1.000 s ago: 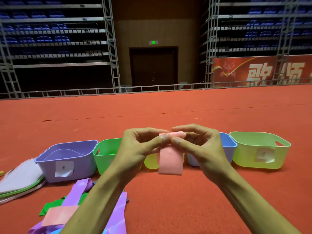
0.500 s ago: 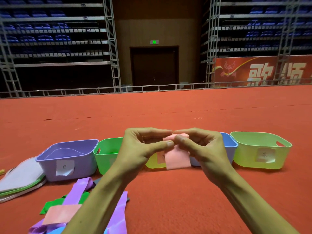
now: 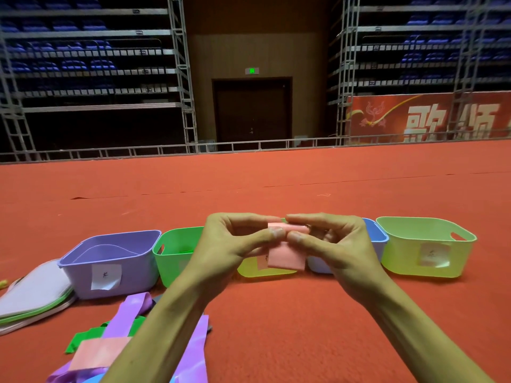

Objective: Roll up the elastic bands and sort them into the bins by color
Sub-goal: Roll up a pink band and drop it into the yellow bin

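I hold a pink elastic band (image 3: 286,257) in the air above the red floor, mostly rolled, with a short tail hanging below the roll. My left hand (image 3: 235,244) pinches the roll's left end and my right hand (image 3: 331,244) pinches its right end, thumbs meeting in front. Behind my hands stands a row of bins: purple (image 3: 110,261), green (image 3: 174,252), yellow (image 3: 249,269), blue (image 3: 373,239) and light green (image 3: 425,247). The yellow and blue bins are partly hidden by my hands.
A heap of loose bands, purple (image 3: 130,313), green (image 3: 80,340) and pink (image 3: 96,352), lies on the floor at the lower left. A stack of flat lids (image 3: 30,294) rests left of the purple bin. Red carpet stretches ahead and to the right.
The hanging tail of the pink band has grown shorter as both hands roll it up. The hands stay in about the same place.
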Action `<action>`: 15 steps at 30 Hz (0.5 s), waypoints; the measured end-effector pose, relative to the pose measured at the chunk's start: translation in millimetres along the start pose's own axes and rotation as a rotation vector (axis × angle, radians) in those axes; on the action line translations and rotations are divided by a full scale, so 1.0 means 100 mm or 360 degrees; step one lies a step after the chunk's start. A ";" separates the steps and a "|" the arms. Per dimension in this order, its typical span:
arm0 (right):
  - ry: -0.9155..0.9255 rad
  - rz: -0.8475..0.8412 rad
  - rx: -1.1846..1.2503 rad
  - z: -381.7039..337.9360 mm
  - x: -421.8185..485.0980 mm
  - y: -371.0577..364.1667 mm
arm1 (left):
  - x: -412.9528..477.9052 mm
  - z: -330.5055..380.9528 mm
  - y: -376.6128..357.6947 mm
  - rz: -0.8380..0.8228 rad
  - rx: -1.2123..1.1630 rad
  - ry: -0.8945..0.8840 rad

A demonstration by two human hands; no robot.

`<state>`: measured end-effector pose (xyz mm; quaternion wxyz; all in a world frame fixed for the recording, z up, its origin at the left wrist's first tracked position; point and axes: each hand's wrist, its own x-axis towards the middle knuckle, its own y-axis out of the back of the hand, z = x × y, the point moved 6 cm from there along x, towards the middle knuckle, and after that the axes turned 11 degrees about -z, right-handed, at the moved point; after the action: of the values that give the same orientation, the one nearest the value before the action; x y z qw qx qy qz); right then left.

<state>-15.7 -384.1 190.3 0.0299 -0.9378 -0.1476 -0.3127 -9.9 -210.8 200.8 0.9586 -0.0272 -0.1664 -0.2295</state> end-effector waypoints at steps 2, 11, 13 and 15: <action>-0.0044 0.0006 -0.0001 0.02 0.00 0.01 | 0.00 0.01 0.00 0.0026 -0.0017 -0.0016; -0.0085 0.0040 0.0015 0.01 0.00 0.04 | -0.01 0.03 0.01 0.0084 -0.0005 -0.0081; -0.0059 0.0022 0.0039 0.00 0.00 0.03 | -0.01 0.02 0.00 0.0083 -0.0013 -0.0079; -0.0042 0.0010 0.0088 0.00 0.01 0.04 | -0.02 0.02 -0.02 0.0061 -0.0042 -0.0053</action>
<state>-14.2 -387.4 190.7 0.0547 -0.9412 -0.1535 -0.2959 -12.8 -211.2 202.2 0.9595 -0.0467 -0.1787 -0.2128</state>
